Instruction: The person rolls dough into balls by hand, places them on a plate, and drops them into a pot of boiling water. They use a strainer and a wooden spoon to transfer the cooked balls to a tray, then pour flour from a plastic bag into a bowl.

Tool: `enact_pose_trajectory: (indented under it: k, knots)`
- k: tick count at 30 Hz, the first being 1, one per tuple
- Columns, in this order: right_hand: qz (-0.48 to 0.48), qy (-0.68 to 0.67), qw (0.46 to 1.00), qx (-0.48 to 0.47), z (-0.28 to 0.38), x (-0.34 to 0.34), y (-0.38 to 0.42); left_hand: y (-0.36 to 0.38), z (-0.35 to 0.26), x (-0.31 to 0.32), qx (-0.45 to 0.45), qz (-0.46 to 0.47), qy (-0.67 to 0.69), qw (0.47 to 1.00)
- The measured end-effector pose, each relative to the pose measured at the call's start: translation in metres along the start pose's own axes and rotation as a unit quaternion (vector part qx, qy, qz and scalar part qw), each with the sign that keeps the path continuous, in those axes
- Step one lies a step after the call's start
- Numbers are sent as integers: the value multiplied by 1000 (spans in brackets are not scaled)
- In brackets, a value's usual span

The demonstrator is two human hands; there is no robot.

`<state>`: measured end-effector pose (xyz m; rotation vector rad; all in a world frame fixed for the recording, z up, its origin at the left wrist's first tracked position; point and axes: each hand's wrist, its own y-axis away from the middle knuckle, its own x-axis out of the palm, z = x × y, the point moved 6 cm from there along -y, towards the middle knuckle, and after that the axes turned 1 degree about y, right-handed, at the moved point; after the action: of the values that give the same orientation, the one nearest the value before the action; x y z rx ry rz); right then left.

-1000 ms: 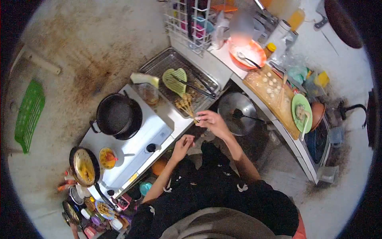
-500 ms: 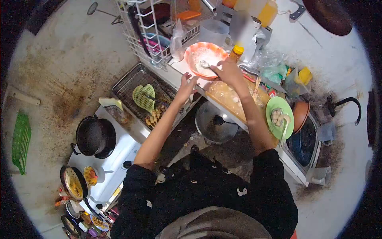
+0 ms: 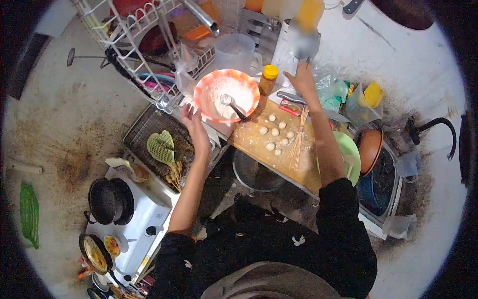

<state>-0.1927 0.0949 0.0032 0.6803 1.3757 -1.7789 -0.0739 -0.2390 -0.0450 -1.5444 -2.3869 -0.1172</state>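
Observation:
An orange-and-white bowl (image 3: 201, 103) of white flour stands on the counter, with a spoon (image 3: 226, 99) lying in it and its black handle over the rim. My left hand (image 3: 196, 127) is beside the bowl's left rim, fingers apart and holding nothing. Past the yellow-lidded jar (image 3: 268, 82), my right hand (image 3: 301, 79) reaches toward the back with thumb and fingers spread, its fingertips right at a blurred grey item (image 3: 304, 47). Small round dough balls (image 3: 275, 132) sit on the floured wooden board (image 3: 254, 142) below the bowl.
Bamboo skewers (image 3: 297, 144) lie on the board, near a knife (image 3: 291, 97) and a green plate (image 3: 353, 149). A clear measuring jug (image 3: 234, 52) and wire rack (image 3: 134, 45) stand behind. The stove (image 3: 144, 212) with pans is at left, the sink (image 3: 381, 199) at right.
My right hand has let go of the spoon, leaving it in the bowl, and moved up and away to the back. My left hand stays near the bowl. The camera view has shifted.

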Motion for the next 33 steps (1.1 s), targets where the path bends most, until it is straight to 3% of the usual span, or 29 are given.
enact_pose_trajectory:
  k: [2, 4, 6, 9, 13, 17, 19, 20, 22, 24, 26, 27, 28, 30, 31, 33]
  knots:
    - [-37, 32, 999, -8, -15, 6, -13, 4, -22, 12, 53, 13, -4, 998]
    - [98, -38, 992, 76, -25, 16, -17, 10, -42, 26, 79, 14, -10, 997]
    - [66, -93, 991, 78, -33, 15, -23, 16, -72, 45, 221, 51, -99, 969]
    - [50, -146, 986, 66, -13, -24, -23, 1, -80, 99, 236, 243, -166, 926]
    - [91, -176, 980, 5, 52, -108, -9, -25, -82, 188, 300, 360, -191, 862]
    - [100, -230, 968, -16, 67, -134, 9, -31, -81, 238, 267, 431, -161, 847]
    - [137, -322, 936, 24, 70, -138, 23, -10, -80, 247, 77, 587, -121, 796]
    - [135, -320, 937, 28, 71, -140, 33, -3, -83, 244, 76, 592, -120, 794]
    - [87, -456, 885, 38, 71, -137, 52, 4, -95, 231, 122, 562, -117, 810]
    - [69, -490, 869, 18, 51, -116, 66, 10, -105, 222, 102, 586, -83, 799]
    - [23, -724, 681, 110, 66, -99, 71, 12, -105, 216, 75, 607, -50, 789]
    - [31, -713, 653, 254, 76, -85, 79, 12, -106, 216, 84, 623, -42, 777]
    - [29, -714, 652, 254, 74, -81, 81, 12, -108, 217, 95, 637, -35, 764]
    - [417, -796, 387, 205, 112, -47, 99, 1, -104, 214, 115, 625, -31, 772]
    - [419, -796, 386, 203, 110, -34, 98, -6, -105, 210, 133, 610, -28, 780]
    - [468, -864, 118, 145, 124, -28, 98, -15, -106, 194, 108, 583, -26, 805]
